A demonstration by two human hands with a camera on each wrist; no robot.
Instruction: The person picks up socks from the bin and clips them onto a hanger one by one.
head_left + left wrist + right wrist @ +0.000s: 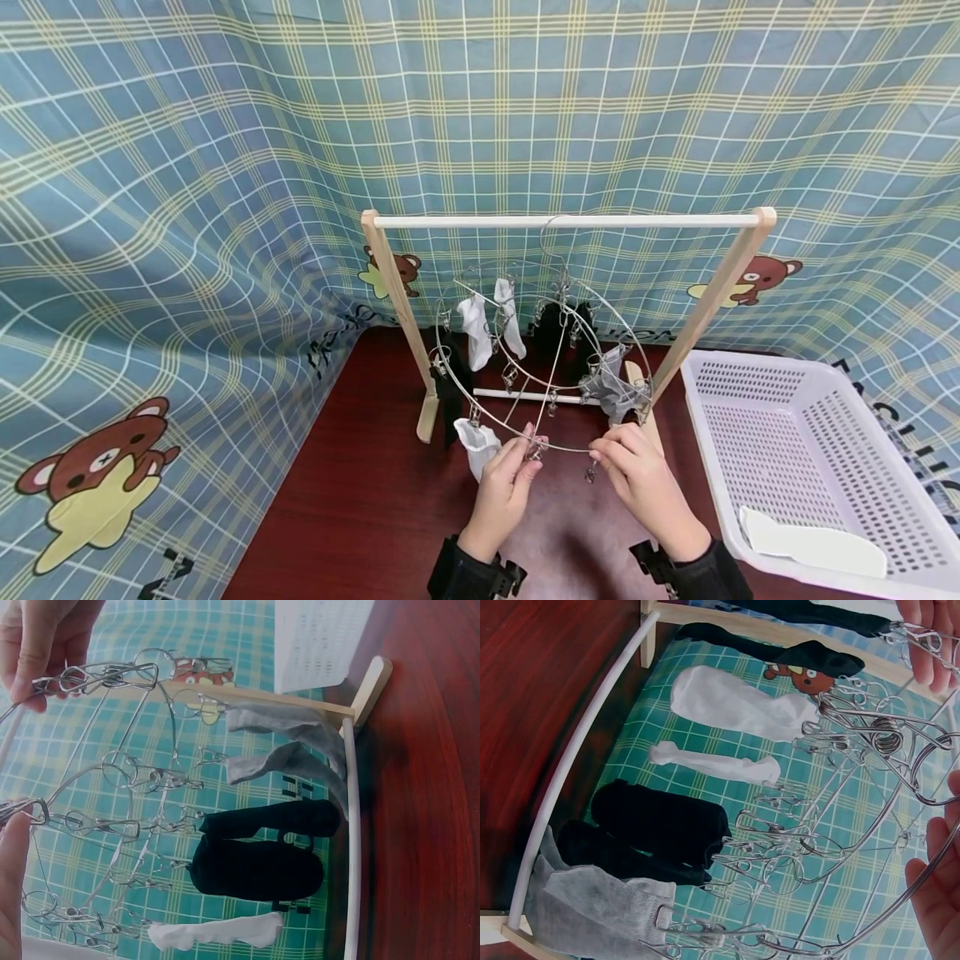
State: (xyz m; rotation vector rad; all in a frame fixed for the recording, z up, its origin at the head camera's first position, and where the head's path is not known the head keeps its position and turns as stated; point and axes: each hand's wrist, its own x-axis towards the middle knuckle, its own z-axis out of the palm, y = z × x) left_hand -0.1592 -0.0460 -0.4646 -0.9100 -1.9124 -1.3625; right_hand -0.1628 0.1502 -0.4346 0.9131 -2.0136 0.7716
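Observation:
A round wire sock hanger [567,448] with many metal clips hangs by its hook from a white bar, its near rim tilted toward me. My left hand [504,487] pinches the near rim beside a metal clip [535,452]. To its right, my right hand [641,479] holds the same rim between thumb and fingers, close to a bare dangling clip [591,473]. A white sock [480,446] is clipped just left of my left hand. Grey socks [615,383] hang beyond my right hand. Farther back are white socks [475,332] and black socks [551,325].
The wooden rack [708,312] with its white bar [465,222] stands on a dark red table [330,500]. At the right sits a white perforated basket [705,450] with a white sock [813,542] inside. Plaid cloth [225,167] surrounds the back and sides.

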